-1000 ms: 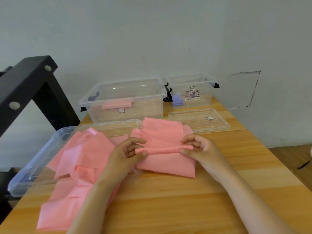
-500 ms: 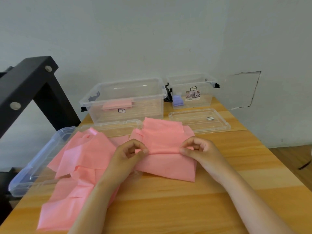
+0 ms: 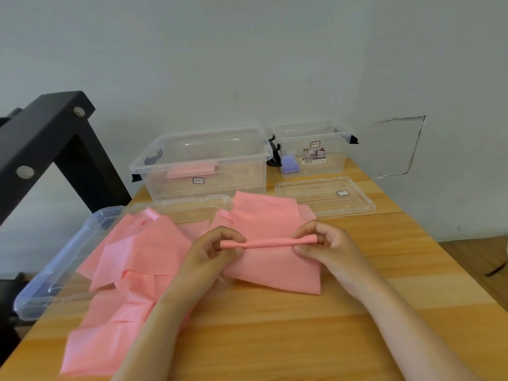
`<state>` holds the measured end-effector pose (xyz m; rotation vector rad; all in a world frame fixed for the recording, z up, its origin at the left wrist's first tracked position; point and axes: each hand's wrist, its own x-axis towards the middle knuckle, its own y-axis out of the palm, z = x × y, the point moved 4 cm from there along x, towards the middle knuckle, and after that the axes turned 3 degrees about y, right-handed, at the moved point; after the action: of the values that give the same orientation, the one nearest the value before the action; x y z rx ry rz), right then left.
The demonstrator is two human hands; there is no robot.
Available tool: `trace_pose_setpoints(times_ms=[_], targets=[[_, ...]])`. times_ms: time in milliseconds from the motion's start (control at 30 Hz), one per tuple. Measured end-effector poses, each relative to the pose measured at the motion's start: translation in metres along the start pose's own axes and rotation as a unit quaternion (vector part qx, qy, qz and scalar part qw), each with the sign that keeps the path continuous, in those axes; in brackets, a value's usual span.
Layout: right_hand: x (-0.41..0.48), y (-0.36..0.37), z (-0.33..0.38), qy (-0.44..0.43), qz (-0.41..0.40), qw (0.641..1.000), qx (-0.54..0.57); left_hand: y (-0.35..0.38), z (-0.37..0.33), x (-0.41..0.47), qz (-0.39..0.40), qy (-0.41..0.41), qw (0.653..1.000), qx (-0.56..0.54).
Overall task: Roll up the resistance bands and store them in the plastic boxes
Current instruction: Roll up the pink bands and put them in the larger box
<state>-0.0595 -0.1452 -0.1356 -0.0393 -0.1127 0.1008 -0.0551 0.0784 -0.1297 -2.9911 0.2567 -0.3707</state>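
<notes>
Tighter now! The loose fold of a second ago on the pink resistance band (image 3: 275, 273) has been wound into a thin, firm roll (image 3: 268, 244), and it has come up a touch off the sheet. The left hand (image 3: 211, 251) has thumb and curled fingers pinched on one end, and the right hand (image 3: 327, 247) pinches the other end the same way.

The rest of the band lies flat on the tabletop (image 3: 275, 339), under and beyond the hands. Its far edge sits just in front of a clear lid (image 3: 324, 195). Loose pink bands (image 3: 132, 259) are heaped to the left. At the back stands the big clear box (image 3: 242, 177) with one rolled band (image 3: 191, 171) already inside, and the small clear box (image 3: 334, 158) is beside it.

Watch the risks here. A roll this slim will likely spring open if either pinch slackens. If one hand turns faster than the other, it should skew into a cone. And the folds overlapping at the far left corner could drag a neighbouring band along.
</notes>
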Motion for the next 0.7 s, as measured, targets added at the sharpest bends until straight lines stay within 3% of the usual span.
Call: trace_pose_setpoints(times_ms=[700], targets=[[0.0,0.0013,-0.0002,-0.012,-0.012,1.0,-0.02,0.0005,0.0029,0.0017,-0.014,-0.002,1.0,0.015]])
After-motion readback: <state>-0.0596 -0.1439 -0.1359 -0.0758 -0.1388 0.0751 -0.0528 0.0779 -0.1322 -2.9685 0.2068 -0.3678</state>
